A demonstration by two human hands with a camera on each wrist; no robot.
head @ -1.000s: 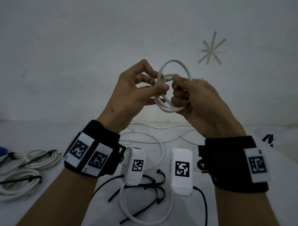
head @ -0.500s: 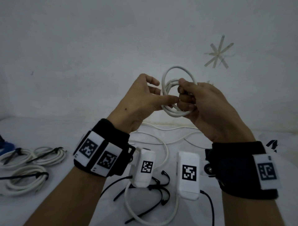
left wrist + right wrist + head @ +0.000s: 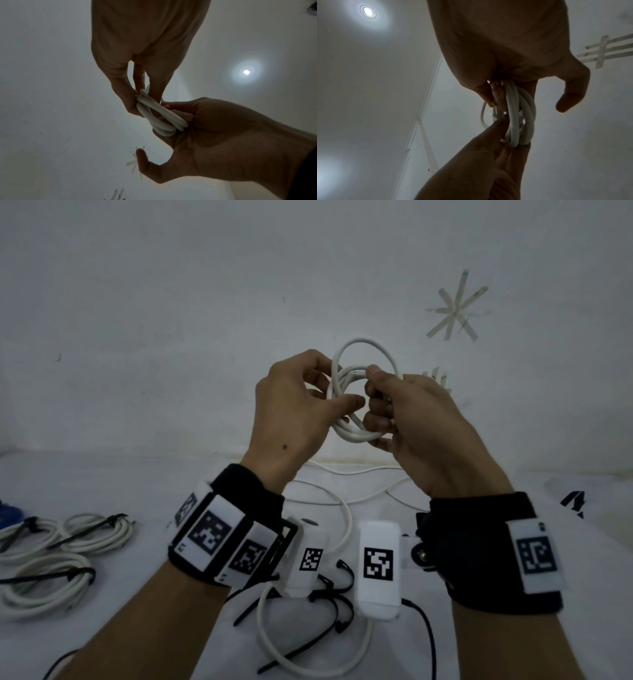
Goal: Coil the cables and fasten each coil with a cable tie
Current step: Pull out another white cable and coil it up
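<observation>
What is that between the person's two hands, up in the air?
A white cable coil, wound in several loops. The left hand pinches one side and the right hand grips the other. The head view shows it best; both wrist views confirm it.

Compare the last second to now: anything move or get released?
Little changed. Both hands, left hand and right hand, hold the white cable coil throughout; the left thumb shifted slightly along the loops. Nothing was let go. The camera view shifted. The tied coils and loose black ties on the table stayed put.
</observation>
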